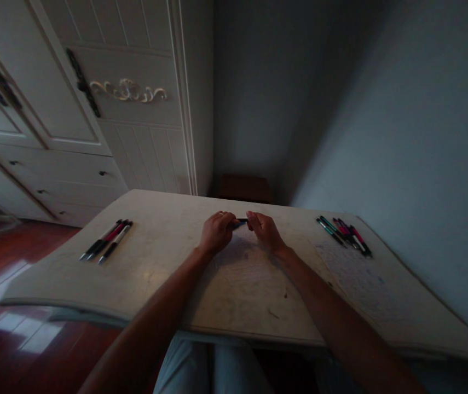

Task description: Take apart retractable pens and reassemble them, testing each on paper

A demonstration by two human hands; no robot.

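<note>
Both my hands meet at the middle of a pale table. My left hand and my right hand are each closed around an end of a dark pen with a bit of blue showing, held level just above the tabletop. Only a short piece of the pen shows between my fingers. Three pens, black and red, lie side by side on the table's left part. Several more pens, teal, pink and black, lie in a bunch on the right part.
A scribbled sheet of paper lies on the table at the right, under my right forearm's side. A white wardrobe stands behind left, a grey wall runs along the right. A dark small stool sits beyond the table.
</note>
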